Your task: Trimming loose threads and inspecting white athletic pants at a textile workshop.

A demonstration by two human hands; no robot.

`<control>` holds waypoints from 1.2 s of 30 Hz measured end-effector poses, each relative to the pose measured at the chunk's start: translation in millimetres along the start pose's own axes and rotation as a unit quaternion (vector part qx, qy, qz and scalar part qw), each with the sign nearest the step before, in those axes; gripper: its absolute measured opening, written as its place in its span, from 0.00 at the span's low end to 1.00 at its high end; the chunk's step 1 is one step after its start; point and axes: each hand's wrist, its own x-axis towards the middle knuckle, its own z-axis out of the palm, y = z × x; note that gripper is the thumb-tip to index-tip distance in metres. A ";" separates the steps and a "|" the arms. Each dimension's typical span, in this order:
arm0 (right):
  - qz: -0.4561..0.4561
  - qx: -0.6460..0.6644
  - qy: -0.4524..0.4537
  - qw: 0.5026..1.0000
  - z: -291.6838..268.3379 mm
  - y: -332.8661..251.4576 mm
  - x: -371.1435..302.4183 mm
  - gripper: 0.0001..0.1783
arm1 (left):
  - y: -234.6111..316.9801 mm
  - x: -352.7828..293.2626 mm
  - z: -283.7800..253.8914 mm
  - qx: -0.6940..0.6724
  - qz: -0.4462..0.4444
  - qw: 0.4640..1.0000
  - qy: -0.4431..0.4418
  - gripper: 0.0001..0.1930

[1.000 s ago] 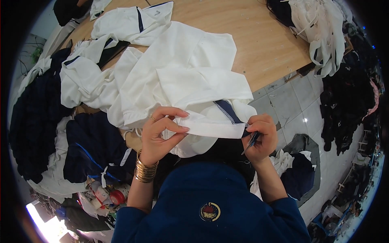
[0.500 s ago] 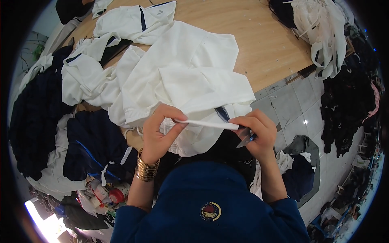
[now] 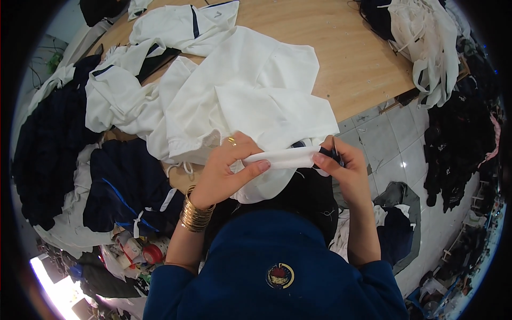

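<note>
Bench (image 3: 354,69) is loaded on its left and near side, bare wood exposed toward the right. White garment (image 3: 261,64) is spread over its near edge, creased, lower part hanging toward the lap. Dark garment pile (image 3: 50,154) is heaped at far left; pale garments (image 3: 426,48) are draped over the right corner. Navy garment (image 3: 125,176) with blue trim is bunched left of the arms. Left hand (image 3: 226,169) is clamped on the left part of the white band (image 3: 290,158), thumb on top; right end is pinched by the right hand (image 3: 345,164). Band is held taut, just above the lap. Dark tool (image 3: 337,152) is also gripped in the right hand; possibly snips, mostly hidden. Gold bangles (image 3: 195,214) are worn on the left wrist.
</note>
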 end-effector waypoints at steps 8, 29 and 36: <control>0.006 0.045 0.009 0.999 -3.1 0.7 1.9 0.09 | 4.7 0.4 9.4 -0.166 -0.157 0.973 -0.021 0.11; -0.029 -0.051 0.067 0.996 -10.9 9.1 0.2 0.07 | 0.7 3.2 26.0 -0.255 -0.190 0.948 0.012 0.09; 0.004 -0.080 0.139 0.987 -31.0 39.6 -9.8 0.09 | -3.3 1.9 23.3 -0.266 -0.219 0.939 0.016 0.08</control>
